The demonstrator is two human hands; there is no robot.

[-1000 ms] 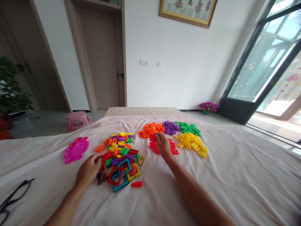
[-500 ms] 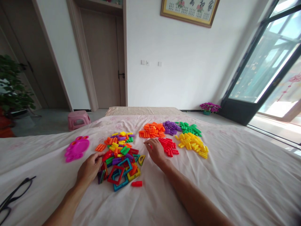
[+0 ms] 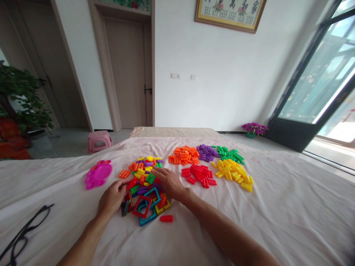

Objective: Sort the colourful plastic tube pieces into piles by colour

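Observation:
A mixed pile of colourful plastic building pieces (image 3: 143,190) lies in front of me, with square magnetic frames (image 3: 142,207) on its near side. At the pile's left edge is my left hand (image 3: 111,197), its fingers curled together beside a red piece (image 3: 132,183); what they hold, if anything, is hidden. My right hand (image 3: 171,184) reaches over the pile's right side, fingers stretched out near a green piece (image 3: 150,178), with nothing visible in them. A lone red piece (image 3: 166,218) lies on the cloth nearer to me.
Sorted heaps of red (image 3: 200,175), orange (image 3: 184,155), purple (image 3: 206,153), green (image 3: 229,154) and yellow pieces (image 3: 234,173) lie to the right. A magenta plastic plate (image 3: 101,173) and black glasses (image 3: 26,231) are on the left. A bedspread-like cloth (image 3: 277,207) covers the surface.
My right hand has moved left, from beside the red heap to over the mixed pile. My left hand stays at the pile's left edge. The view has shifted slightly.

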